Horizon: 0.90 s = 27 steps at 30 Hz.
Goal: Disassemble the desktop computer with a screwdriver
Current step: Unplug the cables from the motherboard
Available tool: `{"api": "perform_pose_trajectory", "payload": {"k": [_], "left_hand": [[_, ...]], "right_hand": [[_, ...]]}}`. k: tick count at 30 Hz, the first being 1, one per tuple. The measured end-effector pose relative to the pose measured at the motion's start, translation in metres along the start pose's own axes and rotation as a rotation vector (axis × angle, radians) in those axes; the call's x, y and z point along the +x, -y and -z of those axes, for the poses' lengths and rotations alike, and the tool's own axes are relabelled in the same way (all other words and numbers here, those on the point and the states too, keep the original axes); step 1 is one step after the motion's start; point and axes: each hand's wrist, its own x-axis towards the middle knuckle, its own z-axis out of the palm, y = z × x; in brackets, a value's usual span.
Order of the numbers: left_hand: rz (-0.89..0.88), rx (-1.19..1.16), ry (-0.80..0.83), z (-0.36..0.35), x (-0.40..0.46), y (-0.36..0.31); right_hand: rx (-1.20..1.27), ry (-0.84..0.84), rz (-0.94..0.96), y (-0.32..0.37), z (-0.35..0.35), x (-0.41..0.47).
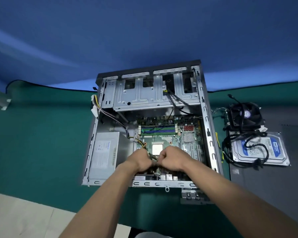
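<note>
An open desktop computer case (207, 117) lies flat on a green mat. Inside sit the green motherboard (169, 134), a grey power supply (104, 155) at the left and a metal drive cage (144, 95) at the far end. My left hand (139, 160) and my right hand (171, 159) meet over the near part of the motherboard. Both have curled fingers that pinch a yellow and black cable bundle (141, 143) where it meets the board. The connector itself is hidden under my fingers. No screwdriver is in view.
To the right of the case lie a black cooler fan (244, 115), a hard drive with a blue label (260, 148) and tangled black cables, partly on a dark panel (265, 186). A blue backdrop rises behind the green mat (41, 143).
</note>
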Motion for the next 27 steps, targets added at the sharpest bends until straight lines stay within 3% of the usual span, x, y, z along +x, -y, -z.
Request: {"api": "perform_pose_trajectory", "payload": {"k": [5, 10, 16, 19, 27], "left_hand": [[-0.045, 0.044, -0.339, 0.002, 0.002, -0.006], [-0.174, 0.031, -0.41, 0.002, 0.011, -0.01], [-0.43, 0.175, -0.568, 0.006, 0.027, -0.017], [-0.47, 0.219, -0.537, 0.006, 0.032, -0.02], [-0.492, 0.236, -0.455, 0.003, 0.038, -0.018]], "right_hand": [[0.011, -0.093, 0.005, 0.0, 0.003, -0.001], [-0.03, -0.167, 0.001, -0.002, 0.005, 0.0], [-0.179, -0.52, -0.081, -0.004, 0.018, 0.0], [-0.271, -0.572, -0.086, -0.006, 0.02, 0.004], [-0.313, -0.445, -0.14, -0.009, 0.018, 0.015]]}}
